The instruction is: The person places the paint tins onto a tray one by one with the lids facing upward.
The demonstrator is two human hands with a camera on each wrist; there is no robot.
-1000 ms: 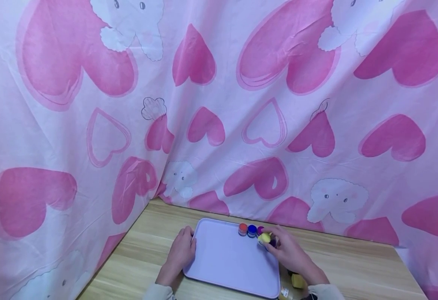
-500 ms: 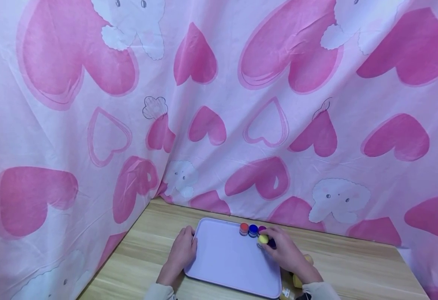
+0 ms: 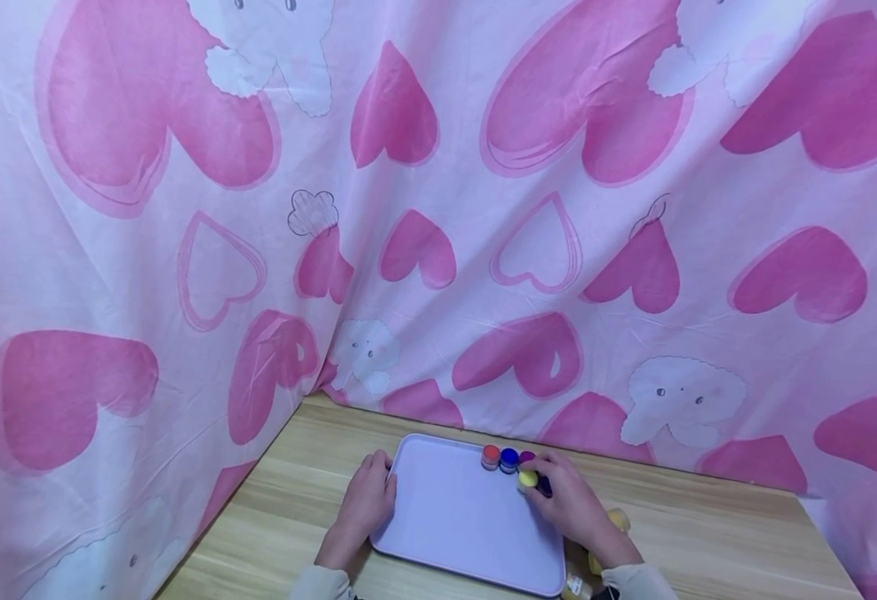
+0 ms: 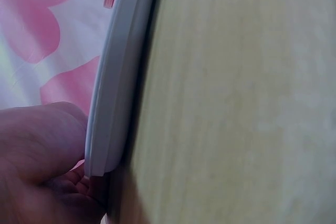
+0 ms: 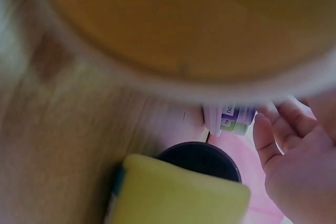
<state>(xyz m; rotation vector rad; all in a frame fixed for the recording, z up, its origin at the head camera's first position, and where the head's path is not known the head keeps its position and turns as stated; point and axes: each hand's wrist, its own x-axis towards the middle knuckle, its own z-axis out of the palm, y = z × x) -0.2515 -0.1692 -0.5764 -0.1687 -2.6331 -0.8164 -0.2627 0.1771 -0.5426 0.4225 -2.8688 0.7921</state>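
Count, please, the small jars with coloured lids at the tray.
5: red jar, blue jar, magenta jar along the far side of the tray; yellow jar in the right hand; dark jar beside it. The hand may hide more.

From my remote seat I see both forearms (image 3: 338, 546) reach forward, well apart, pale sleeves (image 3: 323, 585) at the wrists. My left hand (image 3: 368, 497) is bent in a grip, its fingers (image 4: 76, 195) curled under. My right hand (image 3: 572, 500) angles inward to the left, thumb (image 3: 539, 499) and fingers drawn together in a pinch.
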